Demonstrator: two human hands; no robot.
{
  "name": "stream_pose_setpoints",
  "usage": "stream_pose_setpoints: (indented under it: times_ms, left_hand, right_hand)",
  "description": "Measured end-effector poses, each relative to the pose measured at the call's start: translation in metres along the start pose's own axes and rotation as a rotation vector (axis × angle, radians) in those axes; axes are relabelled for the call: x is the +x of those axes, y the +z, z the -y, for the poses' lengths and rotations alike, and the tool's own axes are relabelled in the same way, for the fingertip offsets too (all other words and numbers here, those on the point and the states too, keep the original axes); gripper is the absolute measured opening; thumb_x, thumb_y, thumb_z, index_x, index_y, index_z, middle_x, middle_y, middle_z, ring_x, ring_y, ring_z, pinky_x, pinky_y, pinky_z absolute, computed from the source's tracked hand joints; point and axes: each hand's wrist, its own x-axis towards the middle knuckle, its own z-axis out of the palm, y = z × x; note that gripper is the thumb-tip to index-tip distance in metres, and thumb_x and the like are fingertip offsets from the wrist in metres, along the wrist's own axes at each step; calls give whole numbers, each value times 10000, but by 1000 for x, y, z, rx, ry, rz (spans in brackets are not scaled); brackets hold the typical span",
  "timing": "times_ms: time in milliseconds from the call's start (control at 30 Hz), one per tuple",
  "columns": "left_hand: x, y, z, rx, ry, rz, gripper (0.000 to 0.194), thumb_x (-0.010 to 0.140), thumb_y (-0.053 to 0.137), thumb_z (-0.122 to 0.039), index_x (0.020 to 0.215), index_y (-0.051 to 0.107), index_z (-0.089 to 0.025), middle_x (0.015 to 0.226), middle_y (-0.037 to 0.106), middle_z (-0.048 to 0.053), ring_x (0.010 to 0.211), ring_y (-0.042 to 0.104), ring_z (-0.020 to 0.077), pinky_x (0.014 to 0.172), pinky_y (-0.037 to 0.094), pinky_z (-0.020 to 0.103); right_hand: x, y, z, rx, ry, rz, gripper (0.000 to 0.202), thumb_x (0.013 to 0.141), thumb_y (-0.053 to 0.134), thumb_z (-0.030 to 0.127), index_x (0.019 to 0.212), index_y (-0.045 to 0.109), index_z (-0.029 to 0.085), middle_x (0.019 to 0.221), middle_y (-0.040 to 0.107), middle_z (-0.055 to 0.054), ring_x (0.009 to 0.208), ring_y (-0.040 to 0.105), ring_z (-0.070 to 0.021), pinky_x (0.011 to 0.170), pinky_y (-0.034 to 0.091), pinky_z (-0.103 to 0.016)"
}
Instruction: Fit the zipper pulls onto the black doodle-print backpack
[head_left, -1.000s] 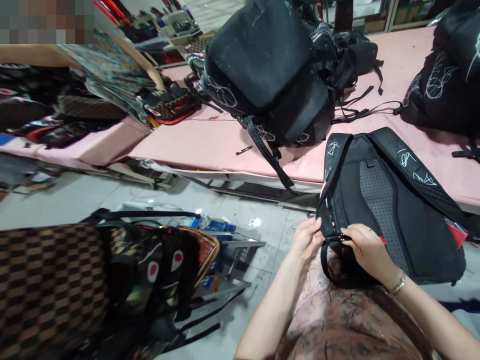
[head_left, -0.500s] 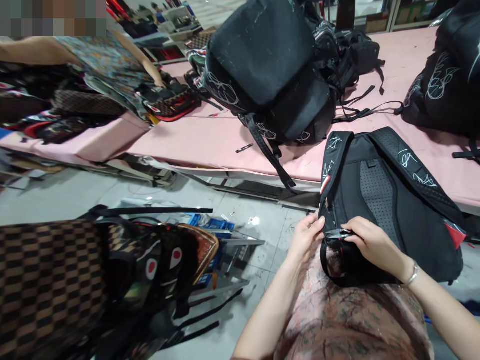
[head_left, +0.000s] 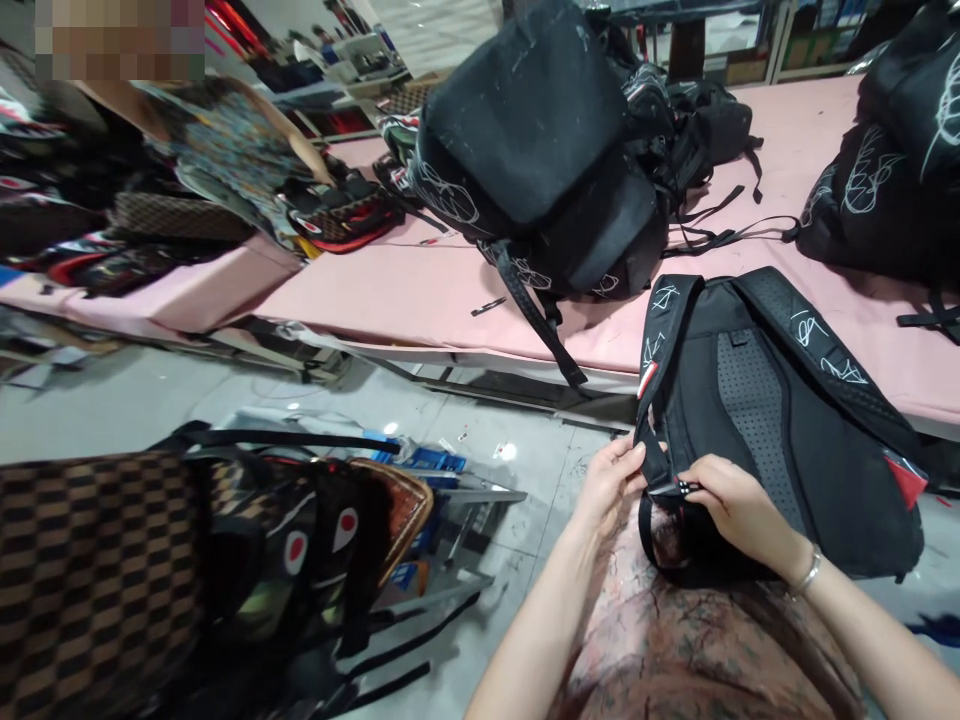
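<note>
A black backpack (head_left: 780,420) with white scribble print lies back side up, leaning off the pink table's front edge onto my lap. My left hand (head_left: 611,478) pinches the lower end of its left shoulder strap (head_left: 656,350). My right hand (head_left: 739,505) grips a small metal tool (head_left: 679,488) with a dark handle, held against the strap end right beside my left fingers. A bracelet sits on my right wrist.
A pile of black backpacks (head_left: 540,150) stands on the pink table (head_left: 420,290), with more (head_left: 892,170) at the right. A co-worker's arm (head_left: 285,135) reaches over patterned bags at the back left. Checkered bags (head_left: 97,570) fill a cart at my left on the grey floor.
Both hands stay at the strap end, shifting only slightly as the view drifts. The backpack has barely moved.
</note>
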Motion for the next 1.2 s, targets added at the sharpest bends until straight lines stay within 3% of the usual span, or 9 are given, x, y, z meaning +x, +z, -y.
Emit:
stream_pose_setpoints:
  times_ms: [133, 267, 467, 533, 633, 767, 867, 1000, 1200]
  left_hand:
    - [-1, -1, 0, -27, 16, 56, 421, 641, 740, -285, 1017, 621, -139, 869, 692, 92, 724, 631, 154, 663, 461, 237]
    - [-3, 5, 11, 61, 184, 45, 358, 580, 778, -218, 907, 652, -145, 846, 682, 44, 713, 609, 130, 680, 454, 217]
    - [-10, 17, 37, 281, 200, 106, 393, 621, 740, -184, 1004, 653, -190, 1043, 653, 66, 960, 589, 207, 820, 448, 265]
    - [-13, 19, 46, 305, 185, 136, 448, 636, 728, -184, 1072, 630, -206, 1124, 625, 71, 1043, 557, 227, 877, 429, 285]
    - [-13, 19, 54, 353, 152, 148, 458, 647, 719, -194, 1095, 622, -211, 1136, 623, 75, 1055, 554, 238, 900, 421, 301]
    - [-9, 18, 49, 474, 190, 112, 325, 688, 684, -266, 995, 672, -160, 1033, 664, 97, 977, 586, 246, 888, 432, 330]
    - [-4, 19, 40, 480, 261, 88, 326, 710, 659, -301, 997, 665, -149, 1060, 651, 101, 999, 574, 251, 911, 422, 356]
    - [-3, 20, 36, 388, 261, 96, 353, 713, 658, -296, 1037, 637, -158, 1009, 654, 88, 929, 596, 232, 853, 459, 353]
    - [-10, 28, 40, 246, 186, 129, 310, 744, 633, -278, 1033, 610, -169, 891, 635, 41, 742, 587, 145, 666, 487, 246]
  right_hand:
    - [-8, 5, -2, 178, 100, -81, 166, 889, 407, 176, 914, 569, 197, 851, 603, -43, 802, 571, -174, 710, 477, -287]
    - [-10, 11, -13, 399, 330, -281, 143, 861, 479, 256, 972, 546, 198, 896, 611, -40, 825, 584, -172, 738, 484, -278]
    - [5, 18, -15, 674, 413, -489, 317, 770, 592, 404, 990, 537, 181, 953, 619, -73, 877, 587, -199, 760, 487, -309]
    - [10, 17, -13, 684, 473, -514, 293, 725, 641, 417, 862, 545, 177, 808, 603, -33, 746, 574, -175, 672, 481, -280]
    - [11, 18, -14, 769, 583, -514, 326, 715, 650, 444, 676, 460, 181, 603, 456, 43, 533, 442, -105, 506, 400, -222]
    - [9, 22, -21, 890, 683, -467, 360, 727, 629, 482, 694, 437, 179, 575, 378, 70, 461, 332, -72, 424, 304, -199]
    - [7, 23, -23, 773, 603, -424, 314, 781, 572, 468, 731, 482, 172, 653, 485, 25, 571, 462, -114, 529, 399, -227]
    - [-5, 18, -17, 432, 479, -484, 246, 855, 496, 364, 1023, 492, 184, 951, 579, -52, 897, 545, -186, 783, 438, -295]
    - [-32, 7, -3, -6, 231, -382, 170, 892, 457, 243, 1042, 529, 207, 928, 606, -38, 829, 578, -153, 742, 448, -250]
